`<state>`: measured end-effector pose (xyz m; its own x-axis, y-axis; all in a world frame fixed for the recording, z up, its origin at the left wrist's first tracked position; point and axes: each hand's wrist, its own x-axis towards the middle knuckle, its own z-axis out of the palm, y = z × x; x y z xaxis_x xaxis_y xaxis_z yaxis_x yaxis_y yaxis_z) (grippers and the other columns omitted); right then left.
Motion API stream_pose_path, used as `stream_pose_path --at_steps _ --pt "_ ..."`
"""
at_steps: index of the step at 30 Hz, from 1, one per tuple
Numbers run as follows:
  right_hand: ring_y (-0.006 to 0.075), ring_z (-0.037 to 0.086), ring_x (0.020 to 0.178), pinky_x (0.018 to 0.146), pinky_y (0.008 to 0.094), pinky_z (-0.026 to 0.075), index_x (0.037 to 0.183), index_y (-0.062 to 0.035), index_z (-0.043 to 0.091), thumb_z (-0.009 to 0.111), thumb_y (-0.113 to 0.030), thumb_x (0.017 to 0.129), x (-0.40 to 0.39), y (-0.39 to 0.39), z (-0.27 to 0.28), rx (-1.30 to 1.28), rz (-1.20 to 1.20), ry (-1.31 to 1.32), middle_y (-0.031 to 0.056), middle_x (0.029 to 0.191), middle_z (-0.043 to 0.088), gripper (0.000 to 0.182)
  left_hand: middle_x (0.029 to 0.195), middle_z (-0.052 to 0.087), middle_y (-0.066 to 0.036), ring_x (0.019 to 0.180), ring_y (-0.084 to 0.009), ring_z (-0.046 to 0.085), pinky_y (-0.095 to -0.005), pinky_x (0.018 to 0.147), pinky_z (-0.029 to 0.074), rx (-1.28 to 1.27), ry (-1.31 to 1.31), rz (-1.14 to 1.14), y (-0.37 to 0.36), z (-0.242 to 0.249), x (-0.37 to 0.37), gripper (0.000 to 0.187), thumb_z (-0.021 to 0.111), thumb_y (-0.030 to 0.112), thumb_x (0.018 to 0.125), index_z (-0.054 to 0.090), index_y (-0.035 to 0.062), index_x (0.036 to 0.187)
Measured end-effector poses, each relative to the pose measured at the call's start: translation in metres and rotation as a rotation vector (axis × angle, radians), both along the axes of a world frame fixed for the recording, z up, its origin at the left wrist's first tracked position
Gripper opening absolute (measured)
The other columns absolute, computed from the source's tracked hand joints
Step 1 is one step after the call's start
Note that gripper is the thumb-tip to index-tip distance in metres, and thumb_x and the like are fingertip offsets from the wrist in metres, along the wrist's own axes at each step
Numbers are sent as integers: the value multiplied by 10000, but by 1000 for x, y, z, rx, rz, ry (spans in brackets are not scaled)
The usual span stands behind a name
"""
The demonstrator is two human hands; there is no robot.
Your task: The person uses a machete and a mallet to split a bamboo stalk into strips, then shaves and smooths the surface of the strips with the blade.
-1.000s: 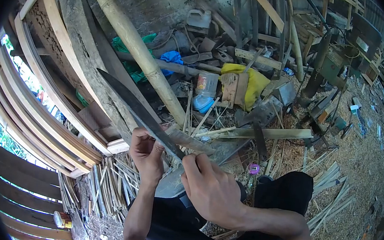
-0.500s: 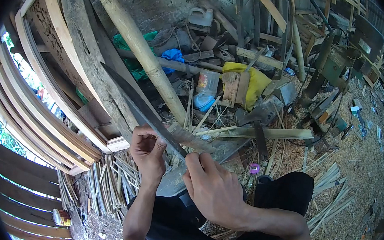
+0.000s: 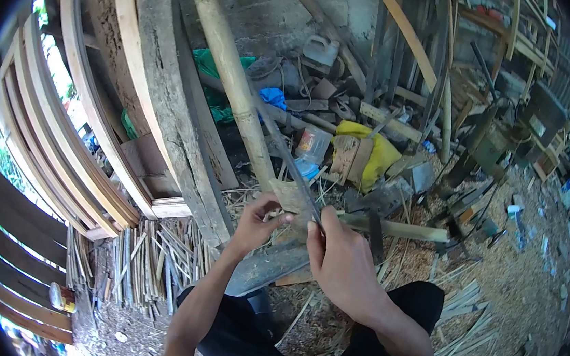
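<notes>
My right hand [image 3: 345,266] is closed around the near end of a long, dark, narrow blade [image 3: 289,156], which looks like a machete. The blade points away from me and up to the left, seen nearly edge-on. My left hand [image 3: 257,227] is just left of the blade, thumb and fingers curled together in a pinch. Whatever lies between those fingertips is too small to make out. Right behind them is a pale piece of wood [image 3: 291,196], partly covered by the blade. Below my hands lies a grey board [image 3: 266,269].
Thin split sticks [image 3: 146,261] are heaped at the left, more [image 3: 467,316] at the right. A bamboo pole [image 3: 230,70] and a weathered beam [image 3: 176,92] lean in front. A yellow sack [image 3: 379,163] and a plastic jug [image 3: 321,50] sit among scrap wood.
My view has turned, and the scene sits differently in it. The blade has swung to point more straight ahead. My left hand has come off the blade and curls beside it.
</notes>
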<state>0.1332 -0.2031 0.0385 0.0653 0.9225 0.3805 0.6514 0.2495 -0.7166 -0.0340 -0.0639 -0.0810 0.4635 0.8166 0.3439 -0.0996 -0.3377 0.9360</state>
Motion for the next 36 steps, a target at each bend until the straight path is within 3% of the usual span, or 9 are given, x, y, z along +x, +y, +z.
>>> stream_pose_path --at_steps 1,18,24,25,28,30,34,35,36 --pt "466 591 670 575 541 451 980 -1 440 472 -171 957 2 1 3 -40 17 -38 255 789 598 175 1023 638 -28 966 -101 585 -271 862 459 -64 -32 -18 -2 0 1 237 686 -2 831 608 9 1055" --pt "473 572 641 559 545 421 923 14 468 482 -135 938 -5 34 13 44 -104 -138 272 629 561 151 905 666 -58 844 -99 613 -255 769 483 45 12 235 8 -3 25 233 627 -8 855 613 -10 1088" --pt "481 575 657 572 550 435 903 11 468 475 -134 934 -7 8 72 45 -117 -97 274 639 573 149 891 663 -68 812 -114 615 -274 764 488 103 -103 229 -20 57 26 206 632 32 867 609 -7 1068" --pt "483 575 662 573 548 436 914 11 471 479 -132 932 -7 5 77 22 -128 -64 275 642 574 144 891 663 -68 812 -114 615 -274 764 488 104 -102 227 -15 53 26 206 632 32 867 609 -7 1068" --pt "479 579 671 575 534 443 945 13 483 484 -128 928 7 46 8 39 -162 -159 273 656 580 142 898 661 -66 814 -127 613 -290 779 486 89 -11 167 1 8 27 190 623 42 877 596 -6 1059" --pt "480 567 669 583 535 426 938 9 484 488 -148 932 15 44 10 75 -169 -167 273 671 575 157 892 654 -74 830 -137 618 -301 792 483 205 84 254 22 -32 32 188 632 70 881 585 -4 1047" --pt "480 556 684 615 535 412 932 7 488 502 -183 932 23 41 18 42 -130 -153 265 675 569 190 832 638 -98 784 -148 609 -295 751 479 25 116 72 20 -26 33 191 661 112 864 604 4 1011" --pt "480 556 684 615 535 412 932 7 488 502 -183 932 22 35 20 31 -135 -154 265 675 569 190 826 647 -91 747 -151 600 -293 728 480 88 304 151 14 -11 31 160 654 80 860 612 0 992" --pt "473 571 677 592 525 429 976 8 503 499 -162 928 20 29 28 20 -150 -159 265 674 579 176 826 647 -91 747 -151 600 -293 728 480 83 300 149 4 -1 31 160 654 80 860 612 0 992"
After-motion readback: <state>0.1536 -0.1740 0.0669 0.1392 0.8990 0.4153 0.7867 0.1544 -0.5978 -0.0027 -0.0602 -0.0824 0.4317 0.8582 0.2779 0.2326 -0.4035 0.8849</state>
